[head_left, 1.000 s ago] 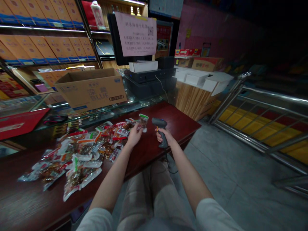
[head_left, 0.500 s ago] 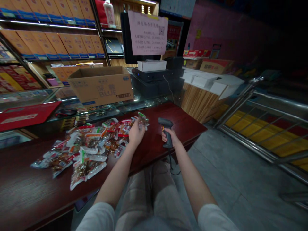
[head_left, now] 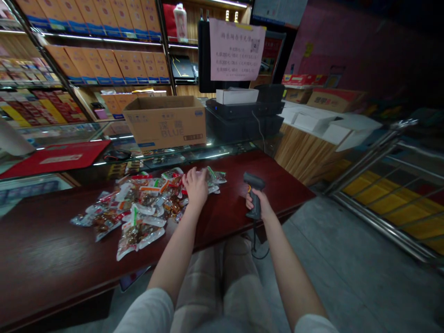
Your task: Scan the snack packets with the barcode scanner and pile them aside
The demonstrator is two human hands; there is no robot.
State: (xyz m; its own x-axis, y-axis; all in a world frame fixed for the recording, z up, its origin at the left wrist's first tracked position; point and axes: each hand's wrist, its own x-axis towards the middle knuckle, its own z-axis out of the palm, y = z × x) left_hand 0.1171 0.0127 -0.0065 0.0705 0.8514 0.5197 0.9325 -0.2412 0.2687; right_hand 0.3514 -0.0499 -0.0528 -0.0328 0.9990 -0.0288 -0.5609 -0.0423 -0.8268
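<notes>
In my right hand [head_left: 262, 202] is a dark grey barcode scanner [head_left: 255, 181], gripped by its handle above the table, its cable hanging down. My left hand [head_left: 196, 186] reaches over the right end of a pile of shiny snack packets [head_left: 145, 196], fingers bent and apart. What lies beneath those fingers is partly hidden. Just right of the left hand, packets with green tops [head_left: 217, 176] lie on the dark red table [head_left: 229, 217]. The pile spreads across the table to the left, with one packet [head_left: 137, 233] at its front edge.
Behind the table, an opened cardboard box [head_left: 166, 127] stands on a glass counter. Beside it is a monitor with a pink paper sign [head_left: 236, 51]. A red folder-like sheet [head_left: 65, 157] and a dark mouse [head_left: 117, 154] lie to the left. A metal railing [head_left: 367, 175] stands at right.
My left hand has let go of a green-topped packet, now lying on the table, and moved left over the pile. The view has turned left; my right hand keeps the scanner.
</notes>
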